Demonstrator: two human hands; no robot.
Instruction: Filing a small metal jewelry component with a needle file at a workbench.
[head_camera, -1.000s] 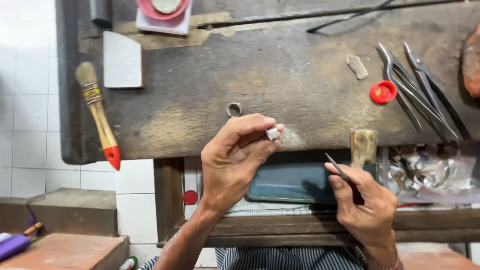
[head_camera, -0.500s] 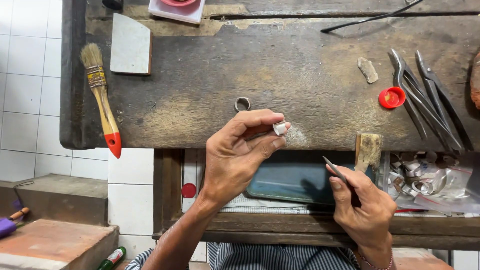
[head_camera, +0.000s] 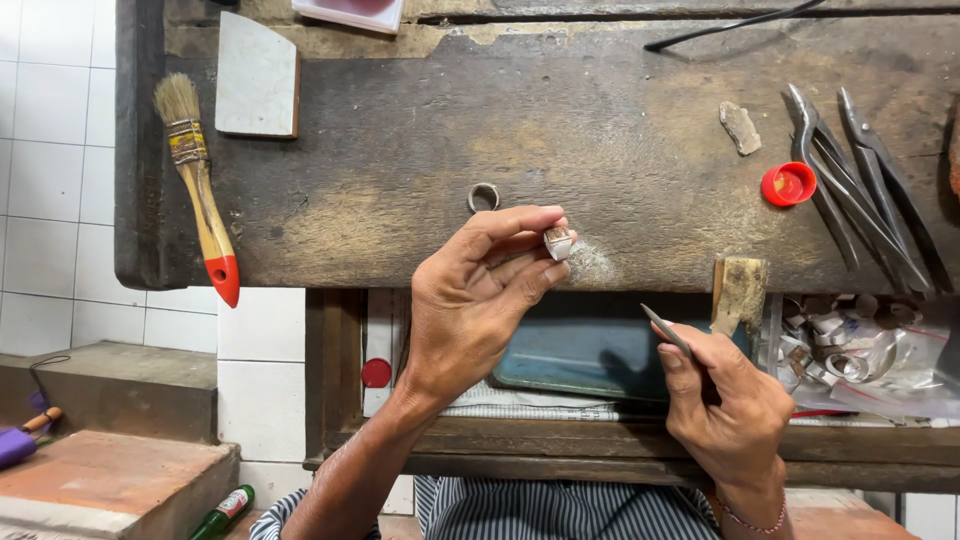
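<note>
Silver-coloured bit of metal (head_camera: 557, 241) is pinched between thumb and fingertips of my left hand (head_camera: 480, 300), held just over the front edge of the wooden bench (head_camera: 400, 150), near the loose ring (head_camera: 483, 196). My right hand (head_camera: 730, 400) is closed around a thin pointed tool (head_camera: 665, 330), tip aimed up toward the piece but well apart from it. Piece looks tiny, light, stiff and probably slick, so I'd grip it by the flat sides, firm pinch, or it'll flick away.
</note>
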